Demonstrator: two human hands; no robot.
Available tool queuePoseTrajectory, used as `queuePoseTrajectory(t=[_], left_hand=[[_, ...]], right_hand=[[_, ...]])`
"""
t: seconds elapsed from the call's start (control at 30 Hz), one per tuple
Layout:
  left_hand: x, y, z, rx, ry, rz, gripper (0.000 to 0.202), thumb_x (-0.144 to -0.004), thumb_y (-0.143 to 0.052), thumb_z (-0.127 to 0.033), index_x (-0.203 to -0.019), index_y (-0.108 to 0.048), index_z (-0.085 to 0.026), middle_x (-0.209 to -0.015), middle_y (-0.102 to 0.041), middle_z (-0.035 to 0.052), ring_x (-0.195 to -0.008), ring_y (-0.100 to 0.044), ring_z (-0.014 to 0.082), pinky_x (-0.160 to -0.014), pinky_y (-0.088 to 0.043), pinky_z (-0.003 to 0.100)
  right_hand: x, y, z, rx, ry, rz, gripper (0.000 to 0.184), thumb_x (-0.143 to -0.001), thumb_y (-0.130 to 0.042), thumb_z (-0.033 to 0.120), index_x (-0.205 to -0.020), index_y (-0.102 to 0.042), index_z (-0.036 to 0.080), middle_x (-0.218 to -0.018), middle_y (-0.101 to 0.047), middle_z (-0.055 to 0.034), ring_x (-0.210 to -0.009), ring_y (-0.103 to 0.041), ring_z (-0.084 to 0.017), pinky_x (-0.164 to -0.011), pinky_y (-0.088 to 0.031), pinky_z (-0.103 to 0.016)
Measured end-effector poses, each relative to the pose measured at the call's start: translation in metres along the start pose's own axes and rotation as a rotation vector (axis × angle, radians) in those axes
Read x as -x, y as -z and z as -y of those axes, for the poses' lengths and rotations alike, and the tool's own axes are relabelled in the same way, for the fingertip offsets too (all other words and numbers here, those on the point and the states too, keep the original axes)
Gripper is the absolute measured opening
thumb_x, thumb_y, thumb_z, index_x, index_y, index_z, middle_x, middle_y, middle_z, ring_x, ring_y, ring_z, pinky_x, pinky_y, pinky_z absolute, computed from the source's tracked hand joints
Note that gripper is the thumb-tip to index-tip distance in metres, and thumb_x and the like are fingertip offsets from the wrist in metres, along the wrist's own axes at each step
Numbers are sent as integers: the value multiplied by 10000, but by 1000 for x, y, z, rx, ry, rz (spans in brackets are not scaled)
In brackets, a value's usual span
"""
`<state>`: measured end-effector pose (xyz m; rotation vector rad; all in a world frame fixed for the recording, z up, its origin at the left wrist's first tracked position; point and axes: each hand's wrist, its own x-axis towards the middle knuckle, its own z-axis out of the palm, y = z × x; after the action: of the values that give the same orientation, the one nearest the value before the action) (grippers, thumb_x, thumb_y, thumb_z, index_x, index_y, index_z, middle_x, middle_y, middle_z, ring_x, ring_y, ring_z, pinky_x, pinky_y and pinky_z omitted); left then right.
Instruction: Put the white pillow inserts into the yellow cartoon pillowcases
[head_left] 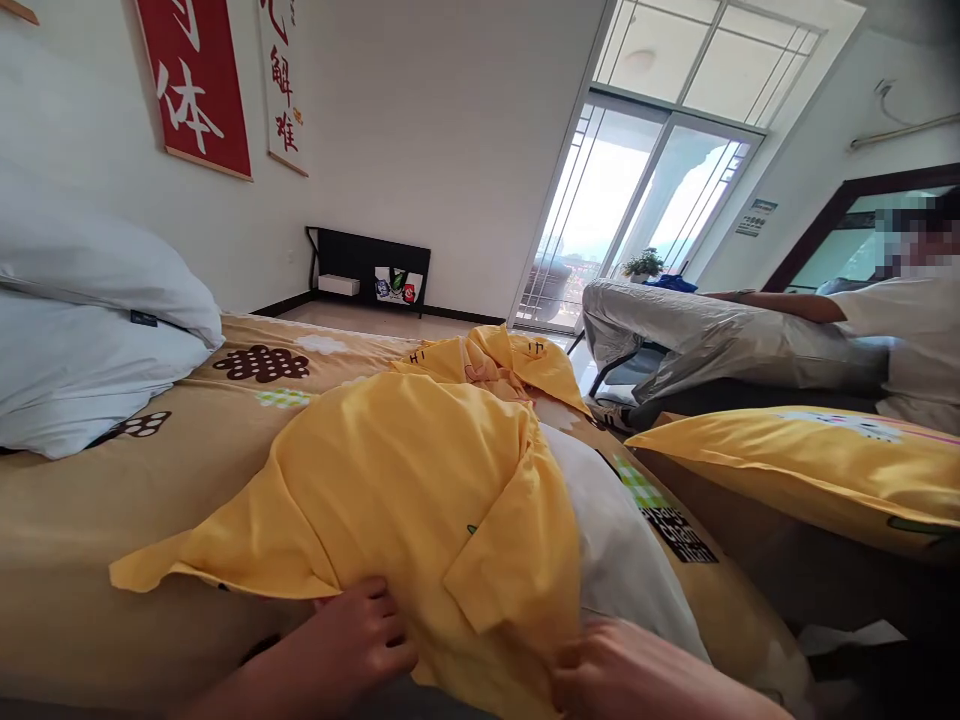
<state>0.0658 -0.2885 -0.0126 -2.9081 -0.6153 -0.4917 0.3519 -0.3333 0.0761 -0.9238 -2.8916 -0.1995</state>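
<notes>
A yellow pillowcase [405, 460] lies rumpled over a white pillow [619, 540], which shows along the right side. My left hand [360, 635] is closed on the near left part of the cloth, its fingers curled. At the near right, my right hand [619, 662] grips the fabric beside the white pillow; its fingertips are partly hidden. One corner of the case sticks out to the left, and its far end lies folded with a pinkish inner side showing. Underneath is a tan patterned bed sheet [67, 530].
White pillows [97, 320] are stacked on the left. A yellow printed pillow [825, 470] lies at the right, beyond the bed's edge. Behind it a seated person [892, 330] rests an arm by a plastic-covered surface [720, 335]. A low black shelf [367, 265] stands against the far wall.
</notes>
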Motion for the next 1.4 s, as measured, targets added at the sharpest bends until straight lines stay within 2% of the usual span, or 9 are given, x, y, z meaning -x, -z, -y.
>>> queuePoseTrajectory(t=[0.13,0.3,0.47,0.6,0.83,1.0,1.07,1.23,1.4], left_hand=[[5,1,-3,28,93,81,141,-832,-643,-217,-793,-507,-208,-775,-648,-39,-710,-588,165,-655,-361,317],[18,26,-8,82,209,49,159,-806,-671,-290,-903,-563,-225,-893,-667,-15,-787,-611,170,-679,-434,283],[26,23,0,-266,252,-153,596,-794,-540,-105,-1366,-449,-243,-1404,-507,65,-1268,-439,267,-1041,-331,404],[23,3,15,-337,320,-207,710,-760,-542,-119,-1439,-382,-251,-1517,-372,58,-1377,-302,270,-1080,-259,418],[31,-11,34,-278,276,-92,814,-773,-627,-432,-1494,-296,-256,-1523,-372,77,-1369,-328,286,-1056,-281,393],[28,-38,39,-344,340,-168,691,-775,-487,-128,-1451,-387,-228,-1423,-502,112,-1305,-428,272,-1025,-293,408],[20,-42,44,-353,348,-257,604,-765,-445,-71,-1355,-501,-188,-1296,-606,121,-1186,-530,258,-985,-324,409],[10,-7,73,-324,406,-325,387,-704,-457,-22,-1027,-630,-147,-995,-695,101,-897,-610,234,-817,-403,368],[9,73,116,-373,394,-526,314,-738,-438,-58,-988,-590,-173,-960,-692,85,-915,-600,229,-809,-381,360]], right_hand=[[-45,27,-41,50,-218,-192,234,-926,-515,271,-1132,-616,225,-1089,-660,-82,-997,-606,-219,-861,-449,-352],[-75,-23,-107,54,-394,-68,363,-919,-399,123,-1227,-577,195,-1040,-678,-99,-1015,-604,-227,-916,-400,-386],[-48,-26,-138,22,-402,-271,323,-969,-343,275,-1120,-612,180,-801,-697,-54,-752,-626,-200,-774,-427,-335],[-2,-8,-157,51,-537,-527,329,-941,-412,407,-869,-669,214,-690,-662,-41,-667,-598,-188,-702,-427,-317],[62,-52,-170,-211,-744,-146,398,-880,-438,495,-1092,-688,268,-709,-649,-29,-598,-578,-183,-601,-470,-307],[45,-52,-189,-188,-1112,-505,556,-763,-516,613,-1064,-673,172,-1032,-661,-158,-869,-641,-283,-787,-496,-430],[20,-58,-189,-365,-1136,-505,549,-694,-601,592,-1040,-672,172,-1037,-681,-150,-928,-640,-304,-783,-504,-438],[-37,-50,-174,-590,-994,-516,382,-646,-647,423,-917,-714,162,-879,-730,-66,-805,-661,-252,-697,-523,-345],[-50,54,-160,-580,-865,-815,639,-692,-645,320,-1312,-572,183,-962,-719,-49,-782,-640,-209,-688,-503,-316]])
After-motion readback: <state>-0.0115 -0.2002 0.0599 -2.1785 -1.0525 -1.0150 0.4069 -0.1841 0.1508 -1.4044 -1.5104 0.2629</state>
